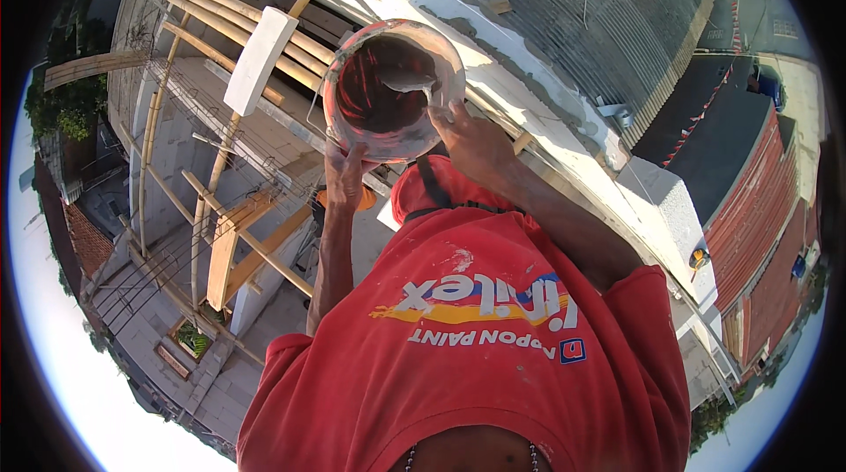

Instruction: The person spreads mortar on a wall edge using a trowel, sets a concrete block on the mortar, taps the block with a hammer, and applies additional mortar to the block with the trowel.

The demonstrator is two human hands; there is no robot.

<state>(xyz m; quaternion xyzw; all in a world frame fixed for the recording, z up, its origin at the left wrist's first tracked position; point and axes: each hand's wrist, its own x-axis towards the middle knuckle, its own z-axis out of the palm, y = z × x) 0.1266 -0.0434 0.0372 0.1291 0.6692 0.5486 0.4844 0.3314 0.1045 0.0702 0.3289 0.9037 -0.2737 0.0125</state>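
A round bucket [445, 42] with a mortar-smeared rim is tipped so that its dark, red-streaked inside shows. My left hand [346, 168] grips the bucket's near left edge, thumb up at the rim. At the near right rim my right hand [476, 141] is closed around the handle end of a metal trowel [405, 80]. The trowel's blade, coated with grey mortar, reaches into the bucket's mouth. How much mortar lies inside is hard to make out in the shadow.
Bamboo poles [251, 27] and a white block [260, 62] lie at the left, above a wooden plank frame [225, 260]. A pale block wall top [546, 111] runs diagonally past the bucket. Beyond it slopes a corrugated roof [599, 22]. The ground appears far below.
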